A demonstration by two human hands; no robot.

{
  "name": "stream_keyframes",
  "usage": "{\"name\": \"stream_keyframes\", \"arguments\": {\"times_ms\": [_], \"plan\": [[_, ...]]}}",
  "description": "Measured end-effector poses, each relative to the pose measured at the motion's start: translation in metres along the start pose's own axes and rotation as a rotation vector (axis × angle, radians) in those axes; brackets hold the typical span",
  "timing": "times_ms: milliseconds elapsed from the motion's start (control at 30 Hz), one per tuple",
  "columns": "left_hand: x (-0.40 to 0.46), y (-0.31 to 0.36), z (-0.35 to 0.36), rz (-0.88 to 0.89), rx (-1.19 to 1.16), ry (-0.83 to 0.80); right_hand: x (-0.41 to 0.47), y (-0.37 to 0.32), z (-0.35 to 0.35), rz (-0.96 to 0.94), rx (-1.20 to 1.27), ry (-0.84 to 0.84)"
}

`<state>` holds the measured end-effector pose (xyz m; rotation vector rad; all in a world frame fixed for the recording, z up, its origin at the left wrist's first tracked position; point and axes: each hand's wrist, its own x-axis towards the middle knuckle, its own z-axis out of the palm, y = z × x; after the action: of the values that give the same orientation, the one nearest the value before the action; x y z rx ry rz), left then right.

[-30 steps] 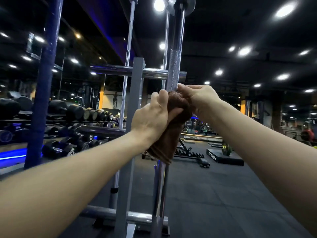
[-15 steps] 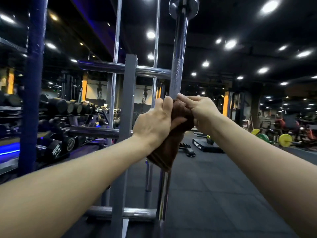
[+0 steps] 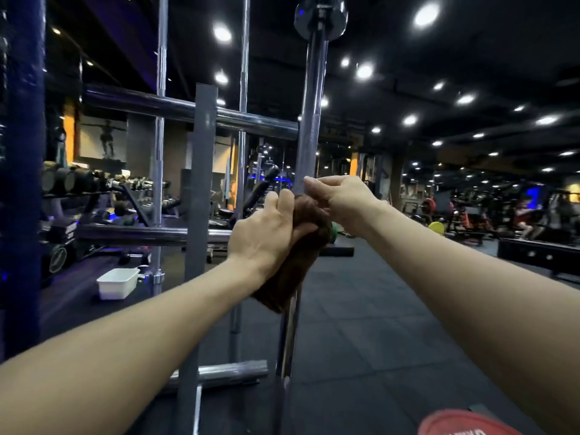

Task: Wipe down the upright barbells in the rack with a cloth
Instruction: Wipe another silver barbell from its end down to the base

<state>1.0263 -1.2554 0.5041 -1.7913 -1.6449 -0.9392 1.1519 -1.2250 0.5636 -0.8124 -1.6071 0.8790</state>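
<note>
A chrome barbell (image 3: pixel 309 120) stands upright at the right end of the grey rack (image 3: pixel 201 189). A brown cloth (image 3: pixel 292 265) is wrapped round its shaft at chest height. My left hand (image 3: pixel 266 237) grips the cloth against the bar, with the cloth's tail hanging below the wrist. Just above it, my right hand (image 3: pixel 342 199) holds the cloth's upper edge, fingers curled toward the bar. Two more upright barbells (image 3: pixel 161 146) (image 3: pixel 242 127) stand farther back in the rack.
Chrome crossbars (image 3: pixel 150 105) tie the rack together. To the left stands a blue padded column (image 3: pixel 22 183). A white plastic tub (image 3: pixel 117 283) sits on the black rubber floor beside a dumbbell rack (image 3: pixel 81 183). A red plate edge (image 3: pixel 461 423) shows at bottom right.
Both hands stay clamped on the cloth round the bar and have slid slightly down the shaft. The view has swung right, bringing the white tub and red plate into sight.
</note>
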Motion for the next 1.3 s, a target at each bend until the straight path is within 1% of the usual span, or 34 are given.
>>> {"name": "stream_keyframes", "arguments": {"times_ms": [67,133,233,367,467,567,633,700,800,900,933,967,1033,1100,1133,1233,1300], "plan": [[0.004,0.002,0.001,-0.026,-0.046,0.022,0.0,0.0,0.001,-0.004,-0.101,0.034],[-0.004,0.009,0.01,-0.051,-0.084,0.011,-0.001,0.002,0.0,-0.011,-0.116,0.043],[-0.03,0.016,0.031,-0.085,-0.101,-0.056,0.001,0.007,-0.005,-0.011,0.052,-0.024],[-0.059,0.013,0.042,-0.113,-0.043,-0.151,0.003,0.011,-0.012,-0.009,0.154,-0.083],[-0.062,0.015,0.033,-0.142,-0.009,-0.107,0.002,0.015,-0.014,-0.036,0.192,-0.128],[-0.064,0.018,0.017,-0.209,-0.051,0.031,0.002,0.023,-0.016,-0.057,0.193,-0.164],[-0.064,0.018,0.003,-0.284,-0.142,0.194,0.003,0.028,-0.016,-0.07,0.194,-0.192],[-0.057,0.018,-0.011,-0.377,-0.182,0.374,0.003,0.031,-0.013,-0.078,0.236,-0.233],[-0.029,0.013,-0.035,-0.54,-0.128,0.576,0.006,0.035,-0.011,-0.098,0.239,-0.277],[0.001,0.014,-0.051,-0.632,-0.112,0.701,0.009,0.035,-0.016,-0.088,0.223,-0.329],[0.006,0.019,-0.051,-0.647,-0.104,0.702,0.01,0.034,-0.018,-0.087,0.208,-0.339],[0.008,0.027,-0.047,-0.64,-0.079,0.662,0.01,0.033,-0.019,-0.09,0.188,-0.34],[0.005,0.046,-0.027,-0.573,-0.052,0.516,0.008,0.031,-0.02,-0.097,0.151,-0.33],[-0.005,0.063,-0.008,-0.521,-0.164,0.403,0.006,0.031,-0.02,-0.093,0.165,-0.318],[-0.01,0.067,-0.001,-0.496,-0.241,0.371,0.005,0.03,-0.02,-0.083,0.193,-0.31],[-0.012,0.063,0.005,-0.378,-0.335,0.321,0.003,0.029,-0.021,-0.04,0.276,-0.308],[-0.007,0.053,-0.001,-0.35,-0.481,0.302,0.002,0.029,-0.023,-0.031,0.275,-0.324]]}}
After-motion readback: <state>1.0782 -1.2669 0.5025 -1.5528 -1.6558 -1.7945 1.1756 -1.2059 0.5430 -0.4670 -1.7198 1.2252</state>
